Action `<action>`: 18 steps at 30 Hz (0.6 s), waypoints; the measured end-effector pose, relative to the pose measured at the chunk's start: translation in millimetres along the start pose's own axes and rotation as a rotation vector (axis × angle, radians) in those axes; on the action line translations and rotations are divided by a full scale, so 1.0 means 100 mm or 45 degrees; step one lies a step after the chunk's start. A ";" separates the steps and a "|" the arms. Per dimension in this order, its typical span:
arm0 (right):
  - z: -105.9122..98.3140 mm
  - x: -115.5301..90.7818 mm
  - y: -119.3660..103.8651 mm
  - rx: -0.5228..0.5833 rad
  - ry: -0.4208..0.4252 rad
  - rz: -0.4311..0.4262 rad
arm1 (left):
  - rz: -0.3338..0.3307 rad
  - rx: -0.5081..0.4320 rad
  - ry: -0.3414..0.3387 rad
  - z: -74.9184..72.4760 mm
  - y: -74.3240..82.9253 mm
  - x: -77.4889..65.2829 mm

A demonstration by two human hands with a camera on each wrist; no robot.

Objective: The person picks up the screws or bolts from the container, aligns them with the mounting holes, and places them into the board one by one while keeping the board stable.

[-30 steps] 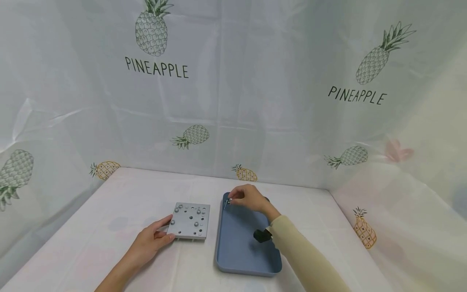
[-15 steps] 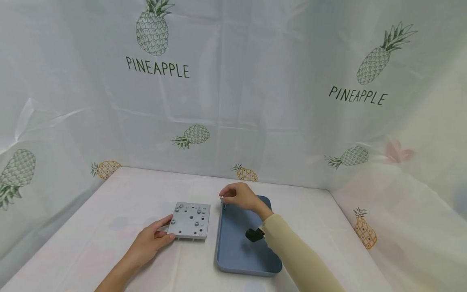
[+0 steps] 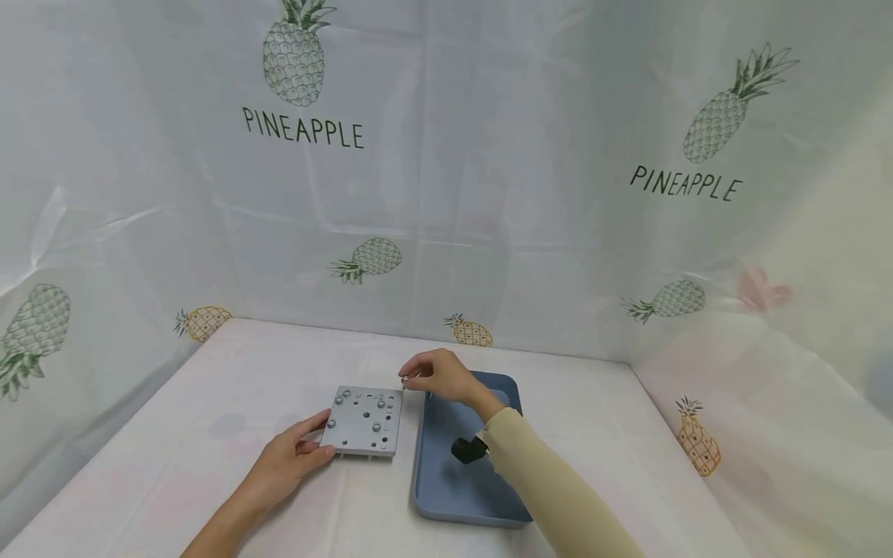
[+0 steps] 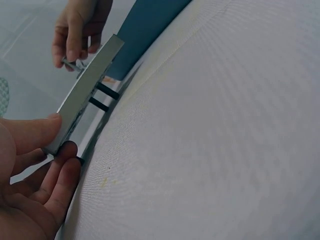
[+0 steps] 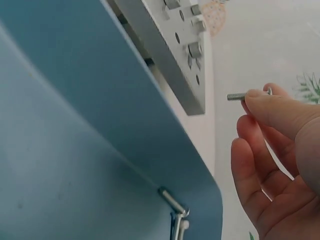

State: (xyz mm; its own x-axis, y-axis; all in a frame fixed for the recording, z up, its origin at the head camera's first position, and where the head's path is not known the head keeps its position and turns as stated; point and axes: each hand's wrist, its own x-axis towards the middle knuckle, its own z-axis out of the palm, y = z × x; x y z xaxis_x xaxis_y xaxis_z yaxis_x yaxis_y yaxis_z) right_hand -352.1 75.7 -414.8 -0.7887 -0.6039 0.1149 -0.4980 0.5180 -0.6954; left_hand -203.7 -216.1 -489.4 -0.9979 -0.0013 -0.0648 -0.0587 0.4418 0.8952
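My left hand (image 3: 282,465) grips a square silver metal plate (image 3: 353,431) by its near left corner, thumb on one face and fingers beneath. The plate is drilled with several holes. Several bolts (image 5: 195,49) stand in it with heads raised, and dark shanks (image 4: 107,90) poke out underneath in the left wrist view. Just off the plate's far right corner is my right hand (image 3: 446,380). It pinches a small silver screw (image 5: 236,96) between thumb and fingertip, the threaded end pointing toward the plate's side and the head mostly covered.
A blue rectangular tray (image 3: 439,484) lies right of the plate, under my right forearm. A few loose screws (image 5: 172,201) lie in its far corner. A black device (image 3: 467,450) sits at my right wrist. Behind the table hangs a pineapple-print curtain (image 3: 453,194).
My right hand has moved left from over the tray's far corner to beside the plate, carrying the screw. The left hand and the plate have stayed put.
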 end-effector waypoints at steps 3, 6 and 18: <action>0.03 0.03 -0.03 0.005 -0.008 -0.014 | 0.000 -0.024 -0.003 0.00 0.01 0.00; 0.07 0.07 -0.06 0.001 -0.016 -0.028 | 0.008 -0.027 -0.005 0.01 0.01 0.00; 0.21 0.24 -0.13 0.012 -0.080 -0.068 | 0.017 -0.013 0.004 0.01 0.04 -0.02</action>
State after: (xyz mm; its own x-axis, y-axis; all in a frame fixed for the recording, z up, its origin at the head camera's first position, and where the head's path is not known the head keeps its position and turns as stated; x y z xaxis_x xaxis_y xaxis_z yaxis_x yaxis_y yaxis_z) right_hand -356.7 41.6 -418.0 -0.7369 -0.6673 0.1077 -0.5350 0.4785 -0.6962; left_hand -201.8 -213.6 -486.5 -0.9987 0.0014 -0.0515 -0.0458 0.4328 0.9003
